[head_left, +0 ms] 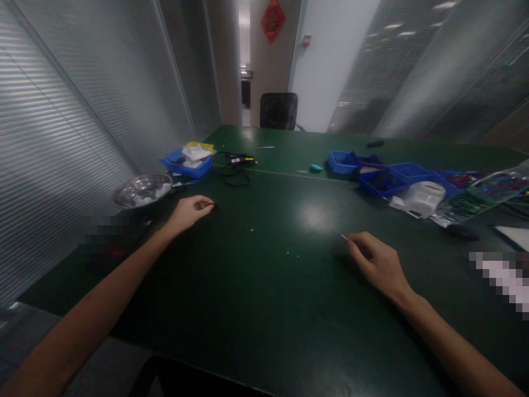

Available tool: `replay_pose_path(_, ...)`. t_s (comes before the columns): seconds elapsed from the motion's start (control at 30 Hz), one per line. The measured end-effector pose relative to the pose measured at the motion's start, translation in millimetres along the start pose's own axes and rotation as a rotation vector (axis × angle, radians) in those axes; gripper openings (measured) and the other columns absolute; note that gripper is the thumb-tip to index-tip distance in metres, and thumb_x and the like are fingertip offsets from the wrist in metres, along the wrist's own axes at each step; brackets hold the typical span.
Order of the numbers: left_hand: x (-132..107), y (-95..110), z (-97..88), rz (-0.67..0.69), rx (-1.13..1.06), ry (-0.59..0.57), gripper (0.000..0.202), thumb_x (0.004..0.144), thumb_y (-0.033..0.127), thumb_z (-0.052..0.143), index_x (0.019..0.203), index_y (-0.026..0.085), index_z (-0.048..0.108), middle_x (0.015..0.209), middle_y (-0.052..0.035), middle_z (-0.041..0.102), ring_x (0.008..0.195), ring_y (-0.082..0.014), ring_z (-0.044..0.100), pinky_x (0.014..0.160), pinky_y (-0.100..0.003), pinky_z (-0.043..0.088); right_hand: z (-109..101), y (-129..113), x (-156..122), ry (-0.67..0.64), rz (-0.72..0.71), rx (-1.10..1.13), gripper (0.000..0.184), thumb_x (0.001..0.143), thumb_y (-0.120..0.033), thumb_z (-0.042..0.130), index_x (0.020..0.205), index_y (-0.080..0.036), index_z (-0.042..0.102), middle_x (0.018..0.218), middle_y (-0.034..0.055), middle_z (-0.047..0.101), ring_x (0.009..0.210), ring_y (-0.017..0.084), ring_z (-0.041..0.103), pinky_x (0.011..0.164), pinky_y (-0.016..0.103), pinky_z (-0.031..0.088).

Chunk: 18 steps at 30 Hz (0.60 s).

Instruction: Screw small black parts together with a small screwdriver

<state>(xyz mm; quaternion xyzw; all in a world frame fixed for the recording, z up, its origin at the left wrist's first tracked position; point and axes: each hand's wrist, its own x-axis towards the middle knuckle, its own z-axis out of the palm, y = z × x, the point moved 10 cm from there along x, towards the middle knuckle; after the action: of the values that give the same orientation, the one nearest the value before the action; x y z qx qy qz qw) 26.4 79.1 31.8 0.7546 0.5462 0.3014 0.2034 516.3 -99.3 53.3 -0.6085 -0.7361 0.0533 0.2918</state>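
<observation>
My left hand (193,212) is over the left part of the dark green table (256,309), thumb and forefinger pinched on a small dark piece (214,205) too small to name. On the right, my right hand (374,258) is closed in a pinch around a thin, short white stick (344,237), whose tip points up and to the left. Between the hands, a few tiny white bits (288,253) lie on the tabletop. A metal bowl (124,193) with white wads inside stands beyond my left forearm.
Blue trays (382,182) with parts stand at the right, beside a white plastic piece (422,198) and a clear bag (483,196). Further left are a blue basket (194,170), a black cable (237,183) and a teal object (316,167). A chair (279,110) stands behind the table.
</observation>
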Motion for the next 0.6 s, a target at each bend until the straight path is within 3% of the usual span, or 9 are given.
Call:
replay_pose_path(0.1,-22.9,70.3,31.6,0.115,-0.105,-0.113,0.034,0.09,0.045,0.067,0.111,0.019,0.076,0.087,-0.0045,0.07,0.07,-0.0161,0.056,0.063,-0.029,0.043,7.8,-26.4,-2.1,-0.045,-0.03,0.095,0.026,0.104,-0.039,0.052,0.109,-0.021,0.07,0.102,0.009,0.076,0.083,0.024,0.072,0.066,0.033,0.058)
replay_pose_path(0.2,-61.9,144.0,72.0,0.274,-0.252,-0.303,0.026,0.092,0.037,0.068,0.11,0.019,0.074,0.096,-0.0048,0.069,0.08,-0.0157,0.06,0.071,-0.029,0.047,26.7,-69.5,-12.1,-0.16,-0.097,0.207,0.023,0.106,-0.037,0.053,0.114,-0.024,0.07,0.103,0.0065,0.076,0.085,0.021,0.073,0.066,0.03,0.058)
replay_pose_path(0.3,-104.9,190.7,110.2,0.394,-0.355,-0.504,0.021,0.092,0.03,0.068,0.108,0.018,0.072,0.098,-0.0047,0.068,0.081,-0.0144,0.06,0.071,-0.027,0.047,49.5,-110.8,-29.7,-0.287,-0.157,0.294,0.018,0.105,-0.034,0.057,0.116,-0.025,0.068,0.103,0.0046,0.076,0.083,0.019,0.073,0.072,0.03,0.057)
replay_pose_path(0.43,-136.4,210.5,134.9,0.527,-0.302,-0.592,0.016,0.091,0.026,0.068,0.105,0.017,0.07,0.096,-0.005,0.067,0.087,-0.0167,0.061,0.077,-0.029,0.046,65.3,-139.0,-47.5,-0.344,-0.228,0.33,0.011,0.103,-0.03,0.059,0.103,-0.023,0.067,0.089,0.0027,0.073,0.075,0.017,0.07,0.067,0.029,0.051)
replay_pose_path(0.6,-137.9,212.1,136.7,0.57,-0.274,-0.599,0.016,0.09,0.024,0.069,0.104,0.018,0.067,0.098,-0.0053,0.067,0.091,-0.0185,0.061,0.081,-0.031,0.046,66.7,-139.1,-49.3,-0.36,-0.248,0.324,0.011,0.102,-0.028,0.059,0.095,-0.022,0.066,0.081,0.001,0.068,0.069,0.016,0.065,0.062,0.027,0.045)
